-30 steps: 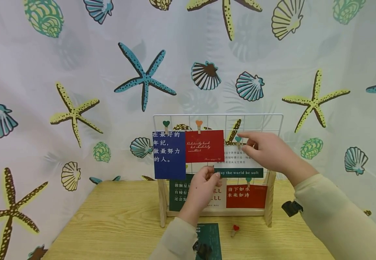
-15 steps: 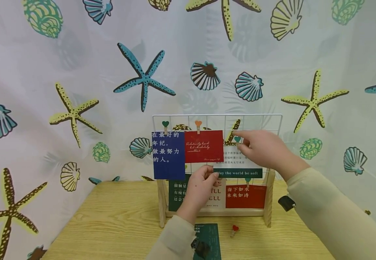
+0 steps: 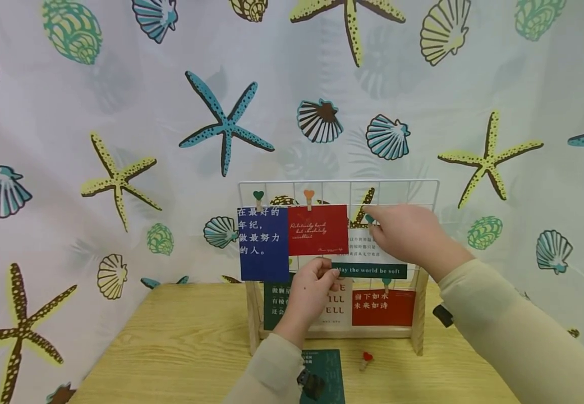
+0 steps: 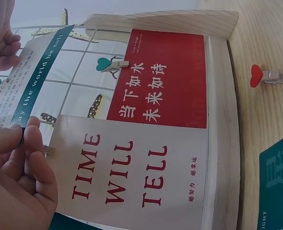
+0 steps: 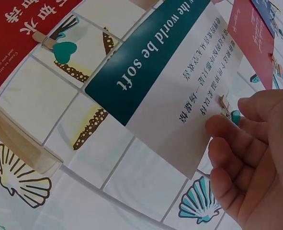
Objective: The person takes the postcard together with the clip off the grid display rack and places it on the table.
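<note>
A white-and-green postcard (image 3: 357,271) hangs against the wire grid rack (image 3: 398,181), right of a red postcard (image 3: 318,230). My left hand (image 3: 306,294) pinches its lower left corner between thumb and finger. At the card's top edge my right hand (image 3: 407,234) pinches a small wooden clip with a teal heart (image 5: 235,116), its heart partly covered by the fingers. In the left wrist view, the card's printed face (image 4: 30,76) leans out from the wires, with the right fingers at its far end.
A blue postcard (image 3: 263,247) hangs at the rack's left. Lower down are a cream card (image 4: 127,167) and another red card (image 4: 160,81). On the table lie a red heart clip (image 3: 366,360) and a dark green card (image 3: 328,370).
The right hand has shifted slightly left over the teal heart clip, covering more of it. The left hand keeps its pinch on the postcard's corner.
</note>
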Demonstrator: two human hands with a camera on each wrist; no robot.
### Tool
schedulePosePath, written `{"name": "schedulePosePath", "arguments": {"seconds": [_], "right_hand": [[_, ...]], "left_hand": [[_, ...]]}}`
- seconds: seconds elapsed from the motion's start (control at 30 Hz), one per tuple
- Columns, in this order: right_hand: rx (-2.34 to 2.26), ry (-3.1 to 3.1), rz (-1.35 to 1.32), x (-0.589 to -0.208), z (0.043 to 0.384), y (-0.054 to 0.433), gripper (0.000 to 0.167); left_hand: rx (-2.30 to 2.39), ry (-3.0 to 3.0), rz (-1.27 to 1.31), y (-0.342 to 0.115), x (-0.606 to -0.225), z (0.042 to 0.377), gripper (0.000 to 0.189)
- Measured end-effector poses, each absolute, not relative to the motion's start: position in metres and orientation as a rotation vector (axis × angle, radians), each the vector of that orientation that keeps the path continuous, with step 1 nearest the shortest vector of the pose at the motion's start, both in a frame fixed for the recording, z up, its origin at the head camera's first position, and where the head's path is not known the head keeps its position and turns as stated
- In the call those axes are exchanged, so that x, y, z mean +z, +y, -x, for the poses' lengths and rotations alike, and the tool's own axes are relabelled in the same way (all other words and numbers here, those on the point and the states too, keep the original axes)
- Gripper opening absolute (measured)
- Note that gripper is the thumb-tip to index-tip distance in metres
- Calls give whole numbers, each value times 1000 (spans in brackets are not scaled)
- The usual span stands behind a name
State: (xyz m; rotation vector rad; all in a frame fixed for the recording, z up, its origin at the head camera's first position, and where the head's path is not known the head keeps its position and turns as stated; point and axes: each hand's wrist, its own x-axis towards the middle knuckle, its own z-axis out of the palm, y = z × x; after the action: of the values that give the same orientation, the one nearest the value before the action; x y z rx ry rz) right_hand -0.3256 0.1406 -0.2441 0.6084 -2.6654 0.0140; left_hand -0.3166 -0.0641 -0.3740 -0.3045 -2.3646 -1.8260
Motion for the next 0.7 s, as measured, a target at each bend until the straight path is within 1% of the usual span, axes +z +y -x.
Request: {"name": "schedulePosePath", "arguments": {"seconds": [0.1, 0.23, 0.4, 0.5, 0.57, 0.7], "right_hand": [[-51, -2649, -591, -246, 326, 138, 44], [-113, -2606, -603, -246, 327, 137, 37], [-131, -2595, -616, -245, 328, 136, 21], [-114, -2623, -603, -245, 328, 136, 15], [-102, -2639, -593, -245, 329, 135, 15], [-85, -2645, -594, -246, 329, 136, 22]], "left_hand": [[-1810, -2372, 302, -65, -376, 317, 21], [-1788, -2373, 311, -66, -375, 317, 21], [-1788, -2375, 312, -66, -375, 318, 23], [-1799, -2375, 309, -66, -375, 319, 24], [-1805, -2373, 304, -66, -376, 319, 24], [-1797, -2375, 299, -66, -377, 318, 25]]}}
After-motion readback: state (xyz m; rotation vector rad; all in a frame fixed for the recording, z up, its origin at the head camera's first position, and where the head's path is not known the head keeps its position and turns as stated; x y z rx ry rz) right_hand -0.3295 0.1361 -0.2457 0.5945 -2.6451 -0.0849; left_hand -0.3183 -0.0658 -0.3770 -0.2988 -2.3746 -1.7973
